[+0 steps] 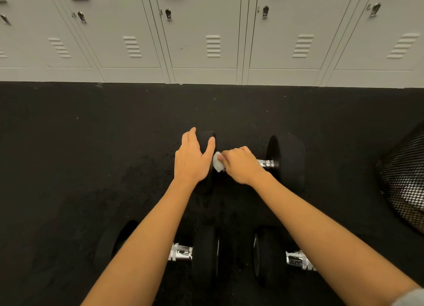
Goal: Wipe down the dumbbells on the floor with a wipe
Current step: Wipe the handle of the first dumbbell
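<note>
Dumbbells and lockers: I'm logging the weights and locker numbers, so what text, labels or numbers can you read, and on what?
None can be read.
Far dumbbell and the two near dumbbells: no weight markings show.
Lockers: no numbers visible on the doors.

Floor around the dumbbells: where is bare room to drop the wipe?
Bare floor lies left of the far dumbbell, and a strip runs between it and the lockers. Crowded: near dumbbells, mesh bin at right. The right hand holds the wipe.
</note>
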Demonstrator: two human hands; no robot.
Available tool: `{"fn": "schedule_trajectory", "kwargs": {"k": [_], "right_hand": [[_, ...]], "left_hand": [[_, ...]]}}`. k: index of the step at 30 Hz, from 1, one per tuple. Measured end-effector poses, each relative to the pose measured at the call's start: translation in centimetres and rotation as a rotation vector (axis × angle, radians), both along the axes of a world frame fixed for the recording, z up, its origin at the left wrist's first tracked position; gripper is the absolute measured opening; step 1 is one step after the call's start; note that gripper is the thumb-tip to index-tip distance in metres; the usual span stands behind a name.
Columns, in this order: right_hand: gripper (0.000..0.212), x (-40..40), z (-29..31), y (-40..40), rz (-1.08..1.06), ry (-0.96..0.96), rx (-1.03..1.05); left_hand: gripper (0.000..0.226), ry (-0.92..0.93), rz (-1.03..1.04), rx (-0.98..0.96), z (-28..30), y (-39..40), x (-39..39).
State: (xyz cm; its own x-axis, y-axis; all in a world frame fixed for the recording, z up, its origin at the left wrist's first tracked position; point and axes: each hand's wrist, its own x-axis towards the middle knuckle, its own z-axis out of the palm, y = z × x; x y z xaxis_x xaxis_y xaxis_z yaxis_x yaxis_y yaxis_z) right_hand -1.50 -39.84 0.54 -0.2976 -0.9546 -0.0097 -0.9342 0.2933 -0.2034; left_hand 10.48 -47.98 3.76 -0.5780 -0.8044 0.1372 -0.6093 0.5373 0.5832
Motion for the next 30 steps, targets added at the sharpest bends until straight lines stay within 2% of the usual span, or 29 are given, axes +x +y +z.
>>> {"fn": "schedule_trajectory", "kwargs": {"k": [4,8,14,20,24,27,30], "right_hand": [[0.028,-1.0,-0.1,0.7,-0.009,-0.044,0.072],[0.025,-0.2,-0.6,1.5,-0.037,0.082,0.001],[0.054,1.2,-1.0,1.8,0.017,0.163,-0.059],[0.03,1.4,-0.2,-0.1,0.061,0.22,0.004],[0.016,0.6,0.4,-0.6,0.007,0.067,0.069],[0.014,0.2,0.8,-1.4,-0.072,-0.067,0.129],[0.012,-0.2,0.5,-2.0,-0.194,-0.076,0.174]], "left_hand": [[0.067,-0.022,0.004,0.032,0.1,-0.1,0.1],[0.07,-0.022,0.014,0.049,0.1,0.0,0.1],[0.07,-0.07,0.025,0.05,0.3,-0.3,-0.4],[0.069,-0.065,0.039,0.061,0.2,-0.4,-0.5],[0.069,-0.075,0.034,0.055,0.4,-0.4,-0.5],[0.069,-0.076,0.025,0.053,0.5,-0.3,-0.4],[0.07,-0.078,0.011,0.041,0.5,-0.3,-0.2]]}}
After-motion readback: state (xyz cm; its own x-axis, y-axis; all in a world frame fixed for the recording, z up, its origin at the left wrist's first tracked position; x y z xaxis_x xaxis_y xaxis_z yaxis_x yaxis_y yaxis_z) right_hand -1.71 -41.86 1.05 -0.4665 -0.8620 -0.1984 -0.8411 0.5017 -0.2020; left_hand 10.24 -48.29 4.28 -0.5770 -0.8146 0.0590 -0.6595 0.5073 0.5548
